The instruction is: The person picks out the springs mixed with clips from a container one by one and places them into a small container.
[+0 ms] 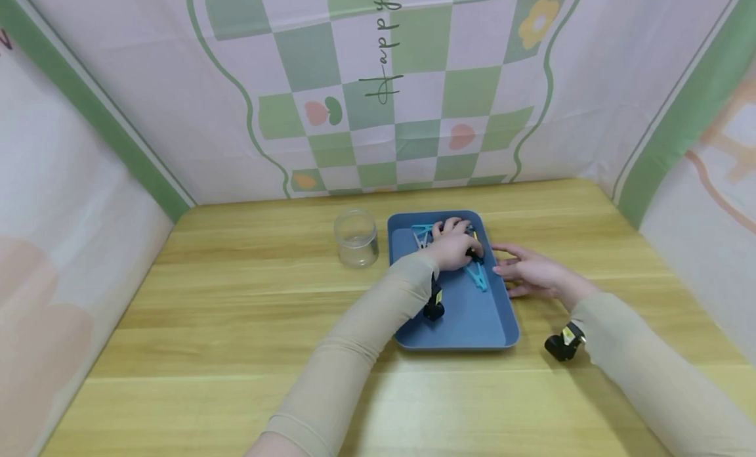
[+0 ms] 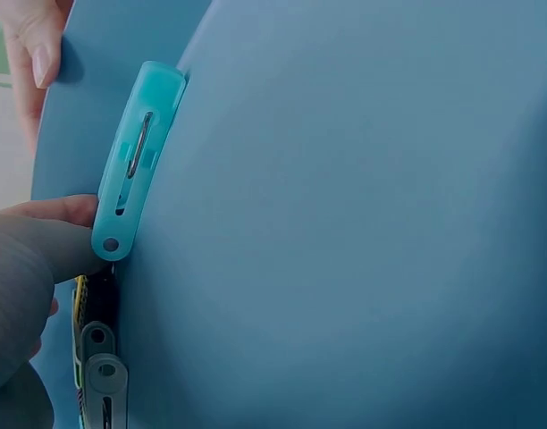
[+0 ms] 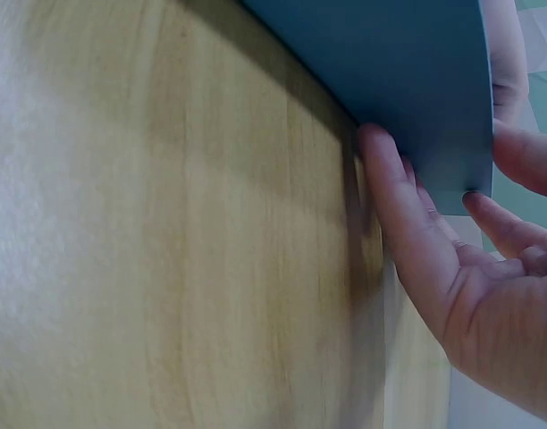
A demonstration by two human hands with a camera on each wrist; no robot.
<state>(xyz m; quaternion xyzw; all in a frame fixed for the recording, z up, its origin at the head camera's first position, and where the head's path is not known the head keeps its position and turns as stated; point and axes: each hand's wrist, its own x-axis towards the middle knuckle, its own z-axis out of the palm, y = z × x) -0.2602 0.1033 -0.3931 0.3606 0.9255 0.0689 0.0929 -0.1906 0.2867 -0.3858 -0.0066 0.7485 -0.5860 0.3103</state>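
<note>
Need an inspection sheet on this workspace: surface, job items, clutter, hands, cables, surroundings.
Surface: wood-grain table.
Job items: blue tray on the table, holding teal clips and grey clips; clear jar upright left of the tray, not touching it.
Clutter: dark item among the clips, partly hidden, can't identify.
Hands: left hand inside the tray over the clips, grip unclear; right hand grips the tray's right wall.
Cables: nothing seen.
Surroundings: printed cloth behind the table and at both sides.
</note>
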